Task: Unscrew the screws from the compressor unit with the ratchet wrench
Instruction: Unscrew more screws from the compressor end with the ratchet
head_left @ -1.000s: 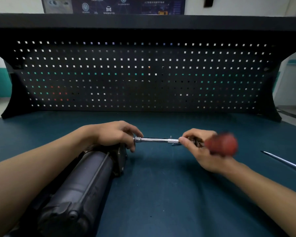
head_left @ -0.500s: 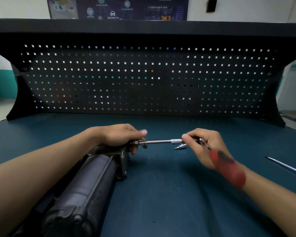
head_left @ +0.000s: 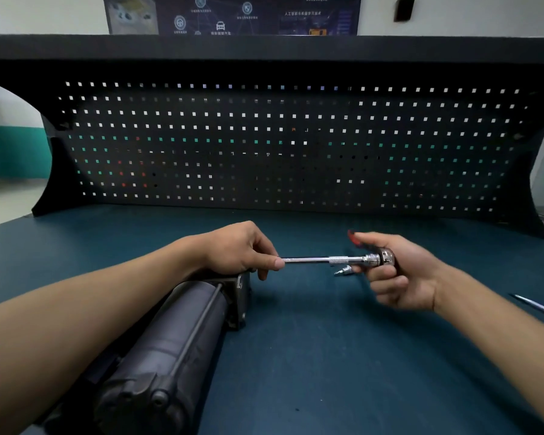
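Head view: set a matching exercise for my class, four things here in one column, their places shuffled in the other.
1 compressor unit
2 ratchet wrench
3 thin metal rod
4 pegboard

A right edge of the bench
B upright at the back
C held between left hand and right hand
D lying lower left

Pairs: 1-D, 2-C, 3-A, 4-B

Person's working with bare forearms showing all the way, left hand (head_left: 236, 249) and right hand (head_left: 402, 277) both going bare too.
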`<action>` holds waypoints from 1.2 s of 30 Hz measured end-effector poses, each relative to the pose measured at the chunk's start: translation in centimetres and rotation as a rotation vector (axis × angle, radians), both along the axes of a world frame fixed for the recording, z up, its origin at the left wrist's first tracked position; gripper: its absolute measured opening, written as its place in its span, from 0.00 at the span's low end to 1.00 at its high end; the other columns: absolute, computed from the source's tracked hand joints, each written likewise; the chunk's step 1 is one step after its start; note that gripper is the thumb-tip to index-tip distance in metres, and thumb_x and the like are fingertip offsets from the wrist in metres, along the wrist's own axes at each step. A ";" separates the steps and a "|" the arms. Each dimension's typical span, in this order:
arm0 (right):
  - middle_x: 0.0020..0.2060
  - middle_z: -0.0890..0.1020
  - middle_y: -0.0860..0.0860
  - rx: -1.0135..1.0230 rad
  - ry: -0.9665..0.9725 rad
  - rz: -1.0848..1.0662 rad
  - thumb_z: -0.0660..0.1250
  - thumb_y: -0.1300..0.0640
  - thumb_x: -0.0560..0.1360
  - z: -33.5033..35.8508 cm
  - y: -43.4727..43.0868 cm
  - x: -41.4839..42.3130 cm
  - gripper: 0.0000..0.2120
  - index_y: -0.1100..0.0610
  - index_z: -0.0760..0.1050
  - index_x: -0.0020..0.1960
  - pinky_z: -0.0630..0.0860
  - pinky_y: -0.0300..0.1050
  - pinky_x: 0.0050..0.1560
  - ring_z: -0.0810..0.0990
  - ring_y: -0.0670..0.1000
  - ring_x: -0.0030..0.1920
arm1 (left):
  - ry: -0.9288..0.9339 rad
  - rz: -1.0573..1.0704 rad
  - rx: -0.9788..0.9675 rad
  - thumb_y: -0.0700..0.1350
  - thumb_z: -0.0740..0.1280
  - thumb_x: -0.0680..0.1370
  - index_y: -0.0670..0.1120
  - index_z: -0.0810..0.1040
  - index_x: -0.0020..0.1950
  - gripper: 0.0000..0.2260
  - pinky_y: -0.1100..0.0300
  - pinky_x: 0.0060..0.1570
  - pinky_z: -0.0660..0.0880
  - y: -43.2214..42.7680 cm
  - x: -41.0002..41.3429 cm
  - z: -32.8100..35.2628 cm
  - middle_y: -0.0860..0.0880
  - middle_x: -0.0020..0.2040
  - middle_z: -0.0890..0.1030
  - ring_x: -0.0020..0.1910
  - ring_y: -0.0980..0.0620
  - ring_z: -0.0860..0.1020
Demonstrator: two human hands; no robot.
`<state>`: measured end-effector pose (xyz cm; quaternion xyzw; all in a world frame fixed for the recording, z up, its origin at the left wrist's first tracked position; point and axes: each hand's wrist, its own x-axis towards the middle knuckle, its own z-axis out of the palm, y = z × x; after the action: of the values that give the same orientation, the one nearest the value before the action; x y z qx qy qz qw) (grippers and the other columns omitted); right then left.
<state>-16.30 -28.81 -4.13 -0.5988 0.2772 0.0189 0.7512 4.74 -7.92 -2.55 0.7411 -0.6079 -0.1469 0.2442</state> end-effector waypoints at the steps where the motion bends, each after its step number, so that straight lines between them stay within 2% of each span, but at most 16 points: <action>1: 0.18 0.63 0.46 0.024 -0.020 -0.008 0.67 0.39 0.72 -0.4 0.1 0.0 0.24 0.61 0.79 0.37 0.58 0.36 0.19 0.60 0.45 0.15 | -0.003 -0.004 -0.013 0.53 0.71 0.78 0.57 0.82 0.32 0.14 0.73 0.31 0.66 0.0 0.0 0.1 0.60 0.28 0.79 0.27 0.63 0.70; 4: 0.19 0.64 0.48 0.004 -0.077 -0.045 0.69 0.41 0.69 -1.0 0.5 -0.1 0.19 0.57 0.74 0.33 0.59 0.38 0.20 0.60 0.46 0.17 | -0.012 -0.006 -0.021 0.53 0.72 0.78 0.59 0.82 0.31 0.14 0.74 0.30 0.65 0.1 0.2 0.1 0.60 0.27 0.78 0.26 0.63 0.70; 6: 0.20 0.65 0.50 -0.139 -0.127 -0.085 0.70 0.42 0.71 -1.5 0.8 -0.3 0.18 0.54 0.72 0.33 0.59 0.39 0.22 0.61 0.47 0.19 | -0.009 0.000 -0.013 0.54 0.72 0.77 0.58 0.82 0.33 0.12 0.73 0.32 0.66 0.1 0.2 -0.3 0.58 0.31 0.80 0.28 0.63 0.70; 9: 0.22 0.69 0.52 -0.466 -0.235 -0.170 0.69 0.43 0.74 -2.5 1.3 -0.9 0.19 0.60 0.76 0.43 0.61 0.40 0.22 0.65 0.49 0.21 | -0.014 0.027 -0.004 0.59 0.69 0.78 0.56 0.83 0.35 0.14 0.72 0.32 0.66 0.1 0.0 -0.5 0.58 0.32 0.81 0.29 0.62 0.72; 12: 0.24 0.71 0.53 -0.667 -0.363 -0.233 0.71 0.44 0.74 -3.4 1.7 -1.1 0.21 0.65 0.77 0.42 0.65 0.40 0.23 0.69 0.50 0.24 | 0.012 0.054 0.008 0.64 0.59 0.80 0.55 0.83 0.34 0.22 0.69 0.35 0.68 0.2 -0.5 -0.3 0.58 0.32 0.81 0.30 0.62 0.72; 14: 0.24 0.72 0.51 -0.752 -0.423 -0.287 0.71 0.48 0.76 -4.0 1.6 -1.1 0.20 0.66 0.76 0.41 0.67 0.41 0.25 0.70 0.50 0.25 | 0.059 0.066 0.025 0.65 0.54 0.82 0.51 0.84 0.39 0.27 0.63 0.41 0.71 0.3 -0.8 -0.2 0.54 0.36 0.84 0.34 0.59 0.73; 16: 0.24 0.73 0.50 -0.860 -0.472 -0.321 0.71 0.50 0.77 -4.3 1.7 -1.2 0.15 0.61 0.78 0.39 0.68 0.39 0.27 0.70 0.49 0.26 | 0.085 0.072 0.033 0.64 0.50 0.82 0.48 0.84 0.43 0.29 0.57 0.47 0.73 0.3 -1.0 -0.1 0.50 0.39 0.85 0.37 0.56 0.74; 18: 0.25 0.73 0.52 -0.974 -0.526 -0.336 0.72 0.52 0.76 -4.4 1.9 -1.2 0.12 0.55 0.79 0.36 0.68 0.39 0.29 0.70 0.48 0.27 | 0.098 0.077 0.035 0.65 0.48 0.82 0.48 0.85 0.45 0.31 0.58 0.49 0.72 0.4 -1.0 0.0 0.48 0.40 0.85 0.37 0.56 0.75; 21: 0.29 0.76 0.58 -1.123 -0.649 -0.340 0.72 0.52 0.76 -4.3 2.4 -1.3 0.10 0.54 0.80 0.36 0.69 0.44 0.34 0.71 0.53 0.30 | 0.110 0.084 0.049 0.66 0.45 0.82 0.47 0.85 0.47 0.34 0.58 0.50 0.73 0.5 -0.9 0.1 0.48 0.41 0.86 0.38 0.56 0.75; 22: 0.28 0.76 0.56 -1.177 -0.690 -0.336 0.71 0.52 0.75 -4.2 2.5 -1.4 0.10 0.54 0.81 0.37 0.69 0.43 0.34 0.73 0.52 0.31 | 0.110 0.084 0.053 0.66 0.45 0.81 0.47 0.85 0.48 0.34 0.58 0.51 0.73 0.5 -0.8 0.1 0.48 0.41 0.86 0.39 0.56 0.75; 25: 0.31 0.79 0.45 -1.333 -0.719 -0.320 0.69 0.54 0.76 -4.0 2.8 -1.4 0.07 0.53 0.80 0.39 0.68 0.28 0.39 0.77 0.42 0.35 | 0.111 0.083 0.061 0.66 0.45 0.82 0.47 0.85 0.49 0.35 0.59 0.51 0.73 0.5 -0.7 0.0 0.49 0.41 0.86 0.40 0.56 0.75; 28: 0.33 0.79 0.46 -1.495 -0.720 -0.348 0.70 0.61 0.77 -4.1 2.5 -1.3 0.07 0.57 0.81 0.40 0.67 0.26 0.40 0.76 0.44 0.38 | 0.108 0.066 0.079 0.65 0.49 0.82 0.49 0.86 0.47 0.31 0.60 0.47 0.72 0.5 -0.7 -0.1 0.49 0.40 0.86 0.37 0.57 0.74; 30: 0.33 0.78 0.48 -1.518 -0.734 -0.371 0.70 0.61 0.77 -4.2 2.5 -1.1 0.07 0.59 0.81 0.40 0.67 0.28 0.39 0.76 0.46 0.36 | 0.070 0.055 0.102 0.63 0.56 0.82 0.50 0.85 0.46 0.24 0.64 0.43 0.72 0.5 -0.5 -0.2 0.50 0.40 0.86 0.36 0.58 0.74; 33: 0.31 0.77 0.45 -1.445 -0.747 -0.370 0.68 0.58 0.78 -4.2 2.6 -1.0 0.09 0.57 0.81 0.39 0.67 0.29 0.37 0.75 0.45 0.34 | 0.044 0.051 0.093 0.60 0.63 0.81 0.48 0.85 0.46 0.18 0.71 0.35 0.70 0.3 -0.2 -0.2 0.51 0.37 0.85 0.32 0.61 0.75; 36: 0.30 0.77 0.49 -1.304 -0.617 -0.318 0.65 0.47 0.77 -4.1 2.4 -1.2 0.14 0.53 0.80 0.38 0.67 0.31 0.35 0.74 0.46 0.32 | 0.025 0.053 0.086 0.61 0.65 0.79 0.49 0.84 0.44 0.17 0.72 0.34 0.70 0.1 -0.1 -0.1 0.52 0.37 0.85 0.33 0.60 0.75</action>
<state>-17.52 -26.39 -8.20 -0.8543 0.0915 -0.4281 0.2801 4.63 -7.79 -2.63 0.7649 -0.5782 -0.1756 0.2232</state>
